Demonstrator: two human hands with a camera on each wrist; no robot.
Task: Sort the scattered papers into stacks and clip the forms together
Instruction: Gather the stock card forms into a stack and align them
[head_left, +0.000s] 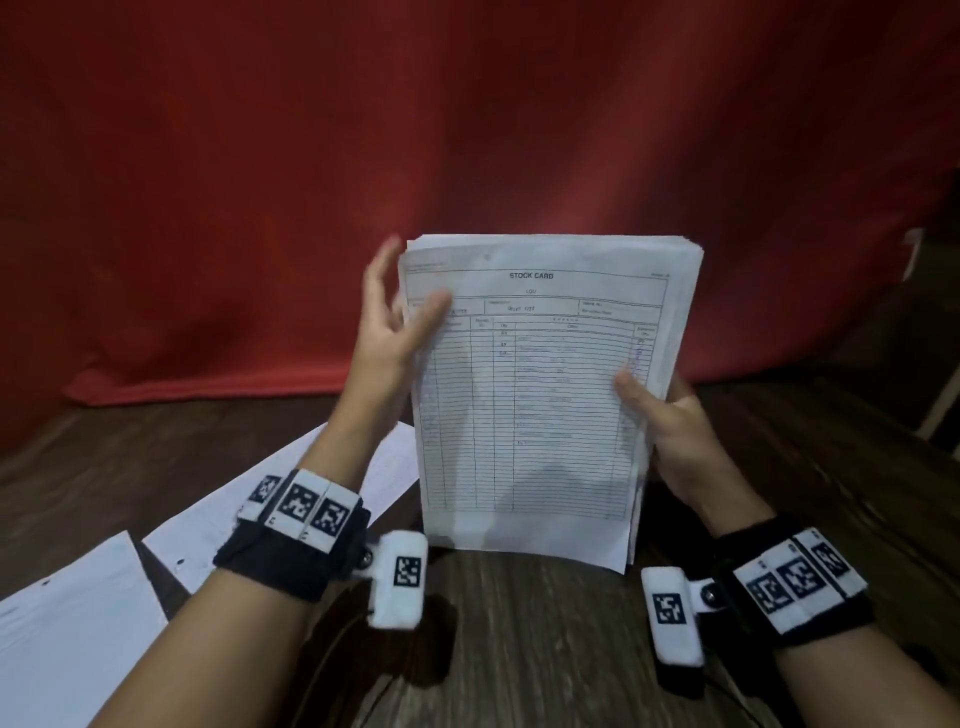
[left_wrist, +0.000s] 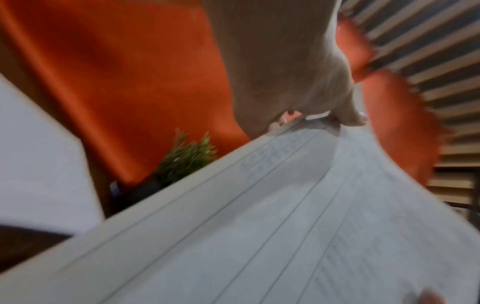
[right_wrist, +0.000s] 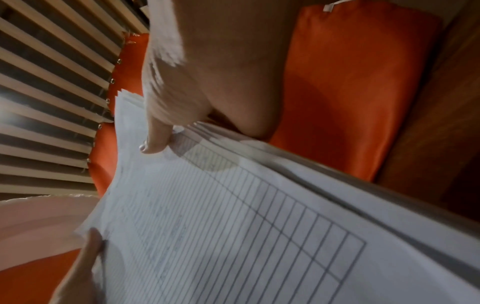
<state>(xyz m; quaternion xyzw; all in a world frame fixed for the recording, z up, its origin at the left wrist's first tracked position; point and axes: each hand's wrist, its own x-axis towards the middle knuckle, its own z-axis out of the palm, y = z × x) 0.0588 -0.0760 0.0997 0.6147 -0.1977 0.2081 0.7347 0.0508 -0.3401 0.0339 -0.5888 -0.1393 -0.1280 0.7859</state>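
A thick stack of "STOCK CARD" forms (head_left: 540, 389) stands upright on its bottom edge on the dark wooden table (head_left: 519, 649). My right hand (head_left: 660, 410) grips the stack's right edge, thumb on the front sheet and fingers behind; the right wrist view shows that thumb (right_wrist: 153, 144) pressing the ruled page (right_wrist: 233, 226). My left hand (head_left: 395, 322) is at the upper left edge, blurred, with fingers straight beside the edge and the thumb lying on the front sheet. In the left wrist view the palm (left_wrist: 285, 61) hovers over the stack (left_wrist: 259, 226).
Two loose white sheets (head_left: 67, 639) (head_left: 218, 519) lie on the table at the lower left. A red cloth (head_left: 311, 156) hangs behind the table. A small green plant (left_wrist: 187, 158) shows beyond the stack in the left wrist view.
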